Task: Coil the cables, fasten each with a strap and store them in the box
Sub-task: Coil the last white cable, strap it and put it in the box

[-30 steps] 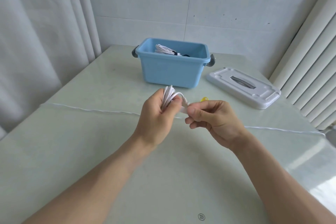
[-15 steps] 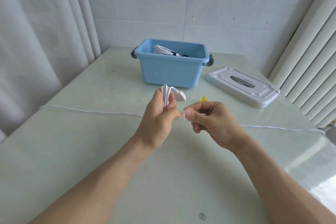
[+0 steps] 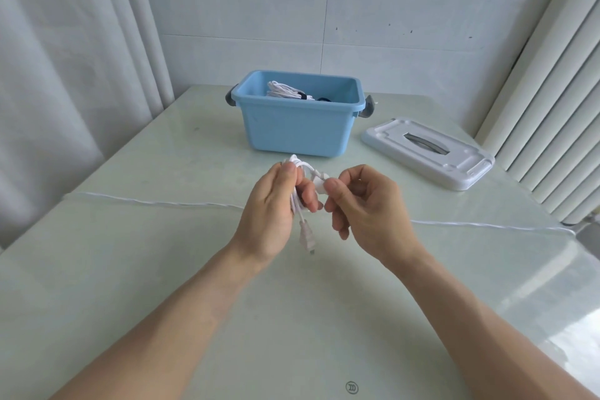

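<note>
— So, nearest the camera, what shows?

— Two bare forearms reach forward over the pale green desk (image 3: 130,269), meeting above its middle. The left hand (image 3: 269,211) is turned thumb-up, its fingers (image 3: 306,195) curled round a small white coiled cable (image 3: 300,172). The right hand (image 3: 367,204) faces it, thumb and forefinger pinching a white strap (image 3: 319,183) at the side of the coil; its other fingers are bent loosely underneath.

— Which way does the bundle run?

— Its long axis is close to upright. The looped end sticks out above the left fist, pointing away and up, and a white plug (image 3: 306,239) hangs out below the fist, pointing down toward the desk and slightly to the right. The bundle is held in the air, clear of the surface.

— And behind the hands?

— A thin white line (image 3: 156,203) crosses the desk from left to right; whether it is a cable or a seam I cannot tell. Farther back stands the blue box (image 3: 298,127), open, with grey handles at its ends. Inside it lies a white bundled cable (image 3: 285,92) bound with a dark strap. To the right of the box a white lid (image 3: 454,169) lies flat on the desk, apart from the box. Beyond are a tiled wall (image 3: 324,10) and pale curtains (image 3: 65,58) on both sides.
</note>
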Demonstrator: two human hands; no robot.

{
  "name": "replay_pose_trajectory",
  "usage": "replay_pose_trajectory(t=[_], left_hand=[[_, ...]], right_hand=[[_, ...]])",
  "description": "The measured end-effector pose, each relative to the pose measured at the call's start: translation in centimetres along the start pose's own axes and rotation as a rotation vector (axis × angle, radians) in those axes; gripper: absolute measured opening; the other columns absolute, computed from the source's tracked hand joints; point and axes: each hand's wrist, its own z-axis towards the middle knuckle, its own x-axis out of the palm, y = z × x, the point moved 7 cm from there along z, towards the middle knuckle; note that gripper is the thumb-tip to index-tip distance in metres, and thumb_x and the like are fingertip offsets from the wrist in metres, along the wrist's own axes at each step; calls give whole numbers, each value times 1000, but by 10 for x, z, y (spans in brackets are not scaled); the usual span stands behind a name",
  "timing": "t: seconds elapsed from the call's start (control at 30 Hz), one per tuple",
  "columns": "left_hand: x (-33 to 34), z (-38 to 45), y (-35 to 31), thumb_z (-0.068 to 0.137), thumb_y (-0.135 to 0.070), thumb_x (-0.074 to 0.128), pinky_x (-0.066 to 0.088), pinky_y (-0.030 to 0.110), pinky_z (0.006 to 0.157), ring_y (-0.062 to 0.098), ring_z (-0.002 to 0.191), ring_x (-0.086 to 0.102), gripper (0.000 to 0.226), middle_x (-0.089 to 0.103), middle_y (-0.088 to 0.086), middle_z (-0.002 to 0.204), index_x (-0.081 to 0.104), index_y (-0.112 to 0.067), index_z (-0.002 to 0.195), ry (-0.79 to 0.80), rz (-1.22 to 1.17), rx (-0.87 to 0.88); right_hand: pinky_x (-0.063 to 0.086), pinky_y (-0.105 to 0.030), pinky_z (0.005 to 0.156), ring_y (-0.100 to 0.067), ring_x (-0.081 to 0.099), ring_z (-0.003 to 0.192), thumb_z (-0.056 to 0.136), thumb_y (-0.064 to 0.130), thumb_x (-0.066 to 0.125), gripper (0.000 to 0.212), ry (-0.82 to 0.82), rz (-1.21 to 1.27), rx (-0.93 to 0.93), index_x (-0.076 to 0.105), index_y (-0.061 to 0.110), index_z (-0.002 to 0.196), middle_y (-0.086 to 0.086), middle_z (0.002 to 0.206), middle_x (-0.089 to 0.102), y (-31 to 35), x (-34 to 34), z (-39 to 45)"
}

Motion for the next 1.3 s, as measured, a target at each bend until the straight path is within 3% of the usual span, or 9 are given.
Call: replay_pose_trajectory(t=[0.2,0.37,0.5,0.6,0.8,0.97,1.1,1.2,1.3], left_hand=[[-1,0,-3,95,-33,45,43,34,83,16,75,53,35,55,1,72,57,-12,70,10,-82,-32],[1,-1,-2,88,-43,62,43,54,103,21,93,61,26,65,8,92,71,-20,82,64,11,-42],[4,-3,-4,89,-30,63,52,34,91,16,96,65,16,73,-4,92,74,-19,89,61,15,2],[4,-3,-8,90,-27,63,48,18,85,9,95,67,15,74,-8,93,72,-16,96,53,7,45],[11,-5,-3,93,-18,57,51,23,71,17,77,57,25,63,11,89,60,-13,117,132,66,20],[20,-9,7,90,-13,50,50,27,85,16,91,62,39,67,1,103,54,-10,129,276,70,-86],[16,-8,-3,95,1,59,48,15,87,1,98,67,29,72,-21,99,63,-20,113,274,258,22],[10,-7,-10,88,1,69,52,20,82,7,87,70,29,72,-9,87,69,-21,106,198,333,104],[3,-7,-21,81,-1,77,57,25,84,14,92,73,32,72,7,102,72,-16,109,105,367,239]], right_hand=[[49,-26,46,-19,64,48,90,15,73,11,-48,34,10,68,5,94,-8,65,72,2,-5,-4],[51,-29,46,-22,67,50,88,17,76,16,-72,25,51,69,4,82,-9,64,71,-1,-4,-5],[55,-30,51,-21,67,54,87,27,77,20,-36,47,8,71,8,86,-5,66,71,6,-1,-6],[60,-33,62,-21,70,64,96,13,66,9,26,86,-10,73,9,99,-8,77,72,3,2,-5],[54,-25,65,-15,64,68,103,3,50,25,182,0,-111,73,5,112,-12,78,69,3,16,-7],[46,-29,60,-18,49,64,104,5,44,26,316,164,111,70,2,102,-12,79,55,-10,19,-8],[43,-31,62,-17,44,66,89,14,45,26,430,386,315,68,5,97,-5,78,54,-11,25,-12],[43,-32,66,-17,44,67,82,20,51,17,449,440,351,64,9,87,-1,73,54,-10,27,-15],[44,-30,70,-13,46,67,85,23,62,11,475,482,322,71,17,85,2,74,58,-6,32,-18]])
